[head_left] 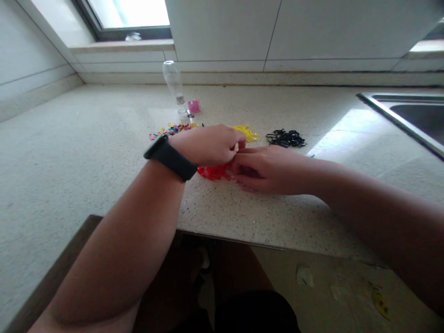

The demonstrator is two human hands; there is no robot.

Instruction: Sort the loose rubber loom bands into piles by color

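My left hand (213, 144), with a dark watch on its wrist, reaches over the red pile of small rubber bands (213, 173). Its thumb and forefinger are pinched together, and whatever lies between the tips is too small to make out. Touching or almost touching them are the bent fingers of my right hand (270, 169), which rests beside the red pile; its palm side is hidden. Behind the hands is a yellow pile of rubber bands (247, 133), partly covered. Black rubber bands (286, 138) lie to the right, and mixed-colour rubber bands (168, 132) to the left, partly behind my wrist.
An upright clear bottle (174, 85) stands at the back, beside a small pink object (194, 106). A metal sink (374, 104) is set into the speckled counter (86, 152) on the right. The counter's front edge is just before my body.
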